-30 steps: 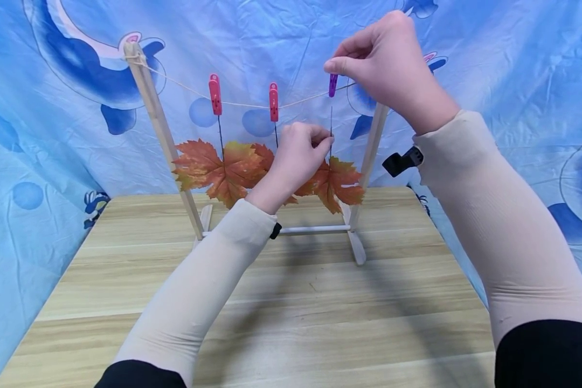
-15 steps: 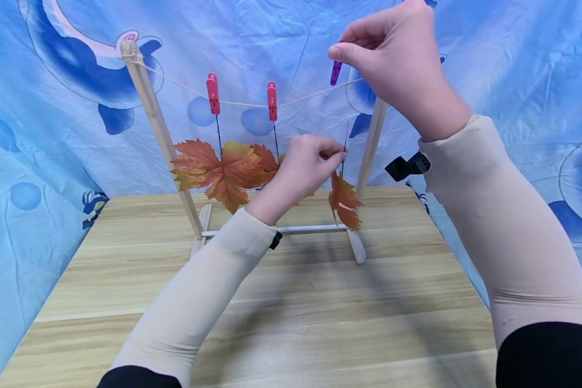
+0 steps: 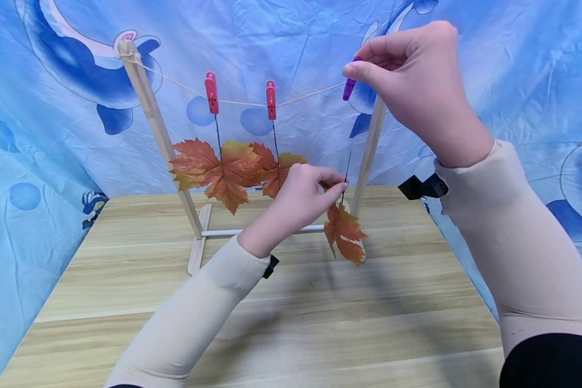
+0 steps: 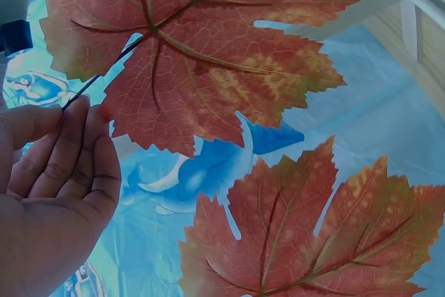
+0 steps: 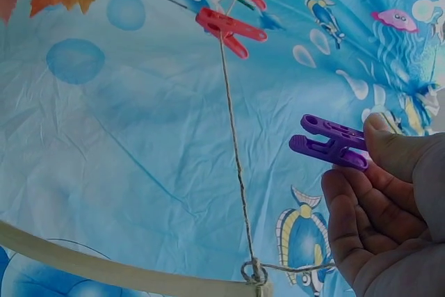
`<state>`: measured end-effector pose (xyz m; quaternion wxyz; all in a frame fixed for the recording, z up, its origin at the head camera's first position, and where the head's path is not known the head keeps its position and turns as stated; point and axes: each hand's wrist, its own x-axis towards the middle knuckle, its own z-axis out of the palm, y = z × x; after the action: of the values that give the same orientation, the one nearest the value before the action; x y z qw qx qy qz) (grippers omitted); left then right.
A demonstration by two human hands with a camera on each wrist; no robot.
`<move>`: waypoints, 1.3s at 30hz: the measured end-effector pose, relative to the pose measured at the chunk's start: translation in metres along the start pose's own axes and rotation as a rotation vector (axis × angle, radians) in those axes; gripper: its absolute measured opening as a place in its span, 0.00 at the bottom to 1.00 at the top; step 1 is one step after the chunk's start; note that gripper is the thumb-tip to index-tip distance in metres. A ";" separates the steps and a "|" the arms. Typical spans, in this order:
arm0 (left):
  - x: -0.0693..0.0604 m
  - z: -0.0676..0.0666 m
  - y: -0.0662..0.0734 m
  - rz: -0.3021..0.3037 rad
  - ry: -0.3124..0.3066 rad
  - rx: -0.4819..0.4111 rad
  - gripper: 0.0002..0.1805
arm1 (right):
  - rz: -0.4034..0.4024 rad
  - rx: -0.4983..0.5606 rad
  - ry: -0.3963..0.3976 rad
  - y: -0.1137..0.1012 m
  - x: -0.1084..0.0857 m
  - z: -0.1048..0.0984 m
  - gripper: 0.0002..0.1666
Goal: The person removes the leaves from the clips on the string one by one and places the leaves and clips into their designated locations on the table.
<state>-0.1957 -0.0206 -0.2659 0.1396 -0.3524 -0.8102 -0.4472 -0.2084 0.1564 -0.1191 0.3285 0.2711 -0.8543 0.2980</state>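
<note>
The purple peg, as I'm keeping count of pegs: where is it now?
In the head view, the purple peg is at upper right, pinched in the right hand, right of both red pegs.

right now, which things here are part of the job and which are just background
Part of the job, it seems:
maple leaf, held by its stem in the left hand
purple clothespin in the right hand
string on the wooden frame
two red clothespins, clipping two more leaves to the string

Apparently just background:
wood-grain tabletop
blue sea-print cloth
two black wrist-worn devices
</note>
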 end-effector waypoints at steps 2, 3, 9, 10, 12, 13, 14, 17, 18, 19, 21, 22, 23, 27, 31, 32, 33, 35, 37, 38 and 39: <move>-0.006 0.002 0.002 0.016 0.003 -0.012 0.05 | -0.012 0.005 -0.003 -0.001 -0.004 -0.001 0.18; -0.009 0.002 0.003 0.024 0.001 -0.017 0.05 | -0.015 0.010 -0.007 -0.002 -0.007 -0.001 0.18; -0.026 0.003 0.010 0.045 -0.022 -0.024 0.05 | -0.041 0.029 -0.026 -0.002 -0.023 0.000 0.16; -0.029 0.002 0.011 0.041 -0.025 -0.027 0.05 | -0.043 0.032 -0.028 -0.001 -0.025 0.001 0.16; -0.034 0.000 0.012 0.033 -0.031 -0.036 0.05 | -0.049 0.045 -0.034 0.000 -0.030 0.003 0.15; -0.037 -0.001 0.013 0.026 -0.036 -0.043 0.05 | -0.053 0.052 -0.037 0.001 -0.033 0.004 0.15; -0.040 -0.002 0.014 0.021 -0.039 -0.042 0.05 | -0.045 0.057 -0.044 0.001 -0.036 0.005 0.15; -0.049 -0.005 0.014 0.013 -0.040 -0.033 0.06 | -0.009 0.095 -0.075 0.002 -0.044 0.008 0.14; -0.052 -0.007 0.015 0.012 -0.039 -0.028 0.06 | 0.007 0.109 -0.088 0.002 -0.047 0.009 0.13; -0.055 -0.008 0.014 0.010 -0.036 -0.025 0.06 | 0.021 0.123 -0.101 0.002 -0.049 0.010 0.13; -0.061 -0.010 0.014 0.007 -0.029 -0.021 0.06 | 0.054 0.150 -0.127 0.003 -0.054 0.011 0.11; -0.063 -0.011 0.014 0.003 -0.025 -0.019 0.05 | 0.071 0.156 -0.141 0.003 -0.057 0.012 0.11; -0.066 -0.012 0.013 -0.003 -0.023 -0.020 0.05 | 0.088 0.162 -0.153 0.003 -0.059 0.013 0.10; -0.077 -0.017 0.012 -0.024 -0.015 -0.015 0.05 | 0.135 0.176 -0.204 0.007 -0.068 0.018 0.09; -0.087 -0.022 0.011 -0.040 -0.008 -0.003 0.06 | 0.173 0.195 -0.251 0.013 -0.079 0.024 0.10; -0.089 -0.023 0.011 -0.043 -0.009 -0.002 0.06 | 0.186 0.198 -0.263 0.015 -0.081 0.026 0.10; -0.092 -0.024 0.011 -0.048 -0.009 0.004 0.06 | 0.195 0.196 -0.272 0.017 -0.084 0.028 0.11; -0.096 -0.026 0.011 -0.059 -0.010 0.014 0.06 | 0.216 0.202 -0.285 0.021 -0.089 0.031 0.11; -0.100 -0.028 0.010 -0.073 -0.007 0.024 0.06 | 0.231 0.210 -0.297 0.024 -0.094 0.035 0.11; -0.103 -0.029 0.009 -0.080 -0.004 0.027 0.06 | 0.240 0.217 -0.302 0.026 -0.096 0.037 0.11; -0.105 -0.030 0.008 -0.089 -0.001 0.029 0.06 | 0.246 0.231 -0.308 0.028 -0.099 0.039 0.11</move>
<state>-0.1178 -0.0894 -0.3003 0.1242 -0.3143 -0.8315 -0.4409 -0.1795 0.1749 -0.2237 0.1225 0.2429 -0.8812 0.3866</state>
